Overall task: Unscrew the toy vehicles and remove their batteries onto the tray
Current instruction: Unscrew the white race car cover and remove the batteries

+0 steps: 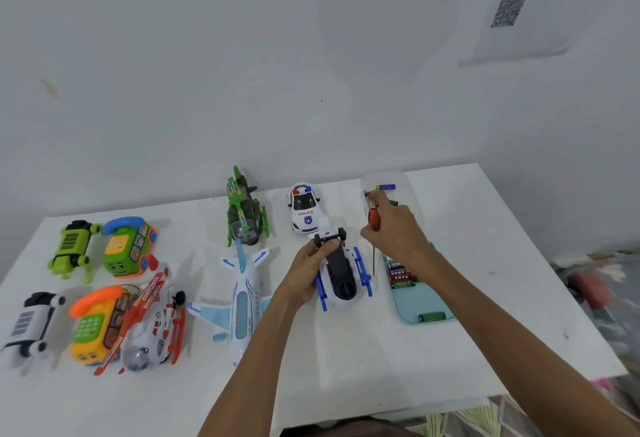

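Red-handled screwdriver (373,221) is gripped in the right hand (394,232) above the tray (412,303), while the left hand's (304,274) curled fingers clasp the upturned white-and-blue helicopter (341,274).

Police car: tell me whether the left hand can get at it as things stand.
Probably not right now: the left hand grips the upturned blue-and-white helicopter. The police car stands just beyond it with nothing between, so it looks reachable once that hand lets go.

White table (346,350): police car (304,209), airplane (242,301), green helicopter (244,215), red helicopter (152,329), pale blue tray (427,303) at right.
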### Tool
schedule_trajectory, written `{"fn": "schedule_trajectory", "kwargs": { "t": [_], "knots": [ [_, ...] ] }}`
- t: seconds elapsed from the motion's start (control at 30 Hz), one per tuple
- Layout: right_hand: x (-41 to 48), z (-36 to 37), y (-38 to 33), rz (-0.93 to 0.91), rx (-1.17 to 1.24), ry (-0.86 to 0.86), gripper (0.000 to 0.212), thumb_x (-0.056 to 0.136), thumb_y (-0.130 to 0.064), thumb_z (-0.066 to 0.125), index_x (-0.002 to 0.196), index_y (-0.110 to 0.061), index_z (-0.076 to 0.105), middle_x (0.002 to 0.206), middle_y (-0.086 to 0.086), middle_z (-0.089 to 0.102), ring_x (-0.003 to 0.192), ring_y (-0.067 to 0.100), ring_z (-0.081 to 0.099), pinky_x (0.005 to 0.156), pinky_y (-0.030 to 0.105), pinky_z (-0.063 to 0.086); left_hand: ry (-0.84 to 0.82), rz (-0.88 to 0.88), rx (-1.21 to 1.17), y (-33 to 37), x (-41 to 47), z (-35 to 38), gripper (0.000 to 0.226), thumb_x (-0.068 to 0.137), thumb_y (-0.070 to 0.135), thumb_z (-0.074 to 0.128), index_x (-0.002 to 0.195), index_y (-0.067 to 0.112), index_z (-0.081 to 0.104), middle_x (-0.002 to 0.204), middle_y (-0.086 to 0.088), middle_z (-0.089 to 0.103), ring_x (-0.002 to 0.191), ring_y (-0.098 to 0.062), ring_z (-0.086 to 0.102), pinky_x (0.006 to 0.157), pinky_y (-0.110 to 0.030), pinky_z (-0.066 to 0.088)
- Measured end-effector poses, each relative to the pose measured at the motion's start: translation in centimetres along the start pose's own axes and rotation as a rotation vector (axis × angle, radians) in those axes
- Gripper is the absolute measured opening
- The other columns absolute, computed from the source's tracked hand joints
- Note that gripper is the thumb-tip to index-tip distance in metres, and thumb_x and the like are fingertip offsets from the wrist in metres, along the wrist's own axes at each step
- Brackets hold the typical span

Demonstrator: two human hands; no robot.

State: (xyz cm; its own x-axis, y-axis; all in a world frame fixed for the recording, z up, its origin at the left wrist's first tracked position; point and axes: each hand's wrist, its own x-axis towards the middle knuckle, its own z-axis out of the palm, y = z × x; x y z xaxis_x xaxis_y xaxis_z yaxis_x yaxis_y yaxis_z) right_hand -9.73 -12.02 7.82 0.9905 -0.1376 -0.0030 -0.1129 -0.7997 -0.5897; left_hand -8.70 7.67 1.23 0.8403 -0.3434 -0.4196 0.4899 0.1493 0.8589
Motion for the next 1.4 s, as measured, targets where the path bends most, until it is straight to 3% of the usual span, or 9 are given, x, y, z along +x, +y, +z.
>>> {"fn": "schedule_trajectory", "kwargs": {
  "t": [0.07,0.2,0.3,0.43,0.57,0.73,0.87,1.17,1.4],
  "knots": [
    [0.1,-1.0,-0.4,-0.097,0.019,0.104,0.042,0.086,-0.019,0.063,0.127,-0.022,0.054,0.085,0.003,0.065,0.082,0.024,0.060,0.075,0.038,0.054,0.009,0.026,-0.012,0.3,0.3,0.0,0.040,0.093,0.033,0.071,0.127,0.013,0.066,0.119,-0.010,0.075,0.109,-0.027,0.072,0.090,-0.043,0.060],
    [-0.9,-2.3,-1.2,-0.166,0.177,0.239,0.014,0.088,-0.012,0.066,0.100,-0.014,0.057,0.090,-0.001,0.070,0.078,0.010,0.067,0.075,0.029,0.058,-0.001,0.037,-0.023,0.8,0.6,0.1,0.044,0.092,0.035,0.071,0.127,0.009,0.065,0.121,-0.012,0.074,0.106,-0.025,0.073,0.092,-0.045,0.060],
    [-2.6,-3.2,-1.7,-0.202,0.283,0.283,0.012,0.089,-0.007,0.064,0.100,-0.013,0.064,0.093,-0.003,0.072,0.083,0.007,0.069,0.079,0.017,0.056,0.008,0.026,-0.042,0.5,0.8,0.1,0.037,0.096,0.033,0.068,0.125,0.011,0.065,0.119,-0.015,0.074,0.104,-0.027,0.073,0.091,-0.047,0.060],
    [-5.2,-4.0,-2.0,-0.309,0.341,0.344,0.017,0.086,-0.001,0.067,0.097,-0.010,0.076,0.092,-0.005,0.075,0.085,0.007,0.070,0.082,0.014,0.056,-0.023,0.018,0.006,0.5,0.7,0.3,0.037,0.097,0.034,0.065,0.129,0.014,0.063,0.114,-0.010,0.074,0.102,-0.024,0.074,0.084,-0.041,0.061],
    [-6.0,-4.1,-1.8,-0.314,0.349,0.347,0.016,0.083,-0.001,0.069,0.094,-0.011,0.077,0.088,-0.006,0.076,0.081,0.007,0.071,0.079,0.018,0.058,-0.062,0.030,0.038,0.3,0.8,0.4,0.045,0.093,0.035,0.067,0.132,0.013,0.062,0.120,-0.012,0.072,0.109,-0.028,0.071,0.089,-0.042,0.060],
    [-6.5,-3.4,-1.5,-0.315,0.334,0.328,0.016,0.082,-0.001,0.070,0.092,-0.011,0.077,0.084,-0.005,0.075,0.077,0.007,0.070,0.078,0.018,0.059,-0.073,0.016,0.086,-0.2,1.4,0.3,0.059,0.086,0.043,0.075,0.135,0.013,0.061,0.132,-0.016,0.067,0.120,-0.034,0.066,0.104,-0.056,0.052],
    [-6.7,-3.1,-1.2,-0.303,0.327,0.315,0.017,0.082,0.000,0.070,0.093,-0.011,0.078,0.084,-0.004,0.076,0.076,0.007,0.070,0.076,0.013,0.057,-0.071,0.011,0.073,-0.1,1.4,0.1,0.057,0.088,0.040,0.073,0.135,0.010,0.060,0.129,-0.018,0.068,0.117,-0.035,0.068,0.102,-0.056,0.054],
    [-6.9,-2.3,-0.6,-0.313,0.283,0.270,0.017,0.085,-0.006,0.071,0.099,-0.011,0.078,0.088,-0.003,0.076,0.075,0.006,0.068,0.079,0.022,0.059,-0.090,0.028,0.081,0.0,1.2,0.4,0.055,0.089,0.035,0.072,0.135,0.008,0.059,0.130,-0.019,0.068,0.117,-0.036,0.068,0.102,-0.056,0.054],
    [-7.1,-2.3,-0.5,-0.317,0.277,0.287,0.017,0.085,-0.006,0.071,0.100,-0.010,0.077,0.090,-0.003,0.076,0.078,0.007,0.070,0.081,0.021,0.059,-0.070,0.008,0.077,-0.1,1.3,0.4,0.050,0.093,0.033,0.069,0.136,0.009,0.057,0.129,-0.019,0.068,0.115,-0.034,0.069,0.100,-0.053,0.055]
  ]
}}
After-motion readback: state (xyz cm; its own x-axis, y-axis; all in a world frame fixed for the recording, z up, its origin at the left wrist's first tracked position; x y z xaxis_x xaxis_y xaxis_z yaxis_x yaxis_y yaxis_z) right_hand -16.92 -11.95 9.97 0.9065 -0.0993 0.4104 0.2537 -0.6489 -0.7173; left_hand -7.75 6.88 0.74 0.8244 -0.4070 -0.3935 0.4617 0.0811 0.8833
